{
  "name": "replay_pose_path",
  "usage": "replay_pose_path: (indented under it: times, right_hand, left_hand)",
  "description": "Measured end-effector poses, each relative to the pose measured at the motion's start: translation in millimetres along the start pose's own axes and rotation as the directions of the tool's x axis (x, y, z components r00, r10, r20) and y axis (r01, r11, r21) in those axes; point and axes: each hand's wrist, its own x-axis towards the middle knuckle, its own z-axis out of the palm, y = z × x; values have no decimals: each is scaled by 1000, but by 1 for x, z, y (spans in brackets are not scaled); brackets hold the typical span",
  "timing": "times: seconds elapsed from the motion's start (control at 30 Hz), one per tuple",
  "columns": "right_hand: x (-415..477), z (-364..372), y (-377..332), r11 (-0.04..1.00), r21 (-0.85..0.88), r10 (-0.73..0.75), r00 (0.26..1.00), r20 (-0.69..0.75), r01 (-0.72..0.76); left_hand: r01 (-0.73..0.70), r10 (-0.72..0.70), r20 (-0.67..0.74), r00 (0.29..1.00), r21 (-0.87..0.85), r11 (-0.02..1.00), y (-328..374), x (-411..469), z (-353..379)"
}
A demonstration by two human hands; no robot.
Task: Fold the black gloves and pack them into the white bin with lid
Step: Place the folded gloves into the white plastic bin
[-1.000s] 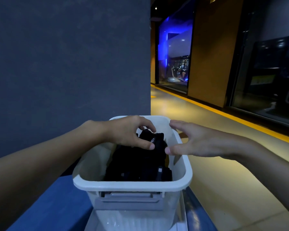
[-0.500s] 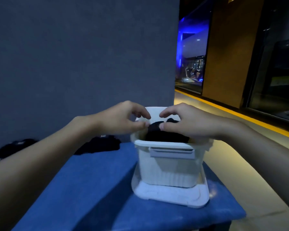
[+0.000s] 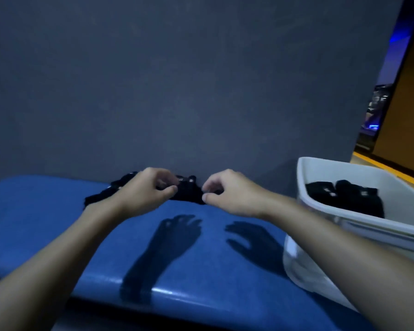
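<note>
A loose heap of black gloves (image 3: 189, 191) lies on the blue bench (image 3: 58, 211) against the grey wall. My left hand (image 3: 144, 193) hovers over the heap's left part, fingers loosely curled, thumb and forefinger apart. My right hand (image 3: 230, 194) hovers at the heap's right end in the same loose curl. Neither hand grips a glove. The white bin (image 3: 304, 170) stands at the right on its lid (image 3: 296, 268), with folded black gloves (image 3: 344, 197) inside. The left hand hides part of the heap.
The grey wall (image 3: 201, 91) rises directly behind the bench. The bench's front edge (image 3: 165, 292) runs across the lower view. A corridor with a yellow floor line (image 3: 378, 163) opens at the far right behind the bin.
Both hands left the bin and swung left to the heap of gloves on the bench. The view turned left, so the bin now sits at the right edge.
</note>
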Motion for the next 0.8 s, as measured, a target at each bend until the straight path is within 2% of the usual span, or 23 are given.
replay_pose_path:
  times: [0.13, 0.33, 0.4, 0.47, 0.57, 0.67, 0.8]
  right_hand:
    - [34, 49, -7, 999, 36, -7, 996, 85, 4]
    - [79, 116, -21, 980, 190, 39, 989, 141, -66]
    - [92, 134, -28, 965, 246, 50, 987, 154, -87]
    - [104, 149, -37, 944, 310, 58, 982, 181, -113]
    - [118, 168, -51, 922, 364, 61, 978, 201, -133]
    - [129, 183, -59, 924, 354, 82, 978, 190, -146]
    - [142, 193, -60, 921, 346, 130, 977, 166, -182]
  left_hand:
    - [115, -111, -45, 993, 95, 989, -49, -10, -2]
    - [249, -211, -275, 938, 110, 962, -107, -19, -18]
    - [346, -305, -250, 919, 141, 927, -125, -20, -23]
    - [430, -403, -161, 901, 199, 881, -142, -24, -21]
    - [452, -449, -57, 891, 182, 873, -155, -29, -15]
    - [471, -468, -54, 882, 141, 871, -160, -31, -18]
    - [503, -495, -87, 864, 182, 845, -153, -33, -24]
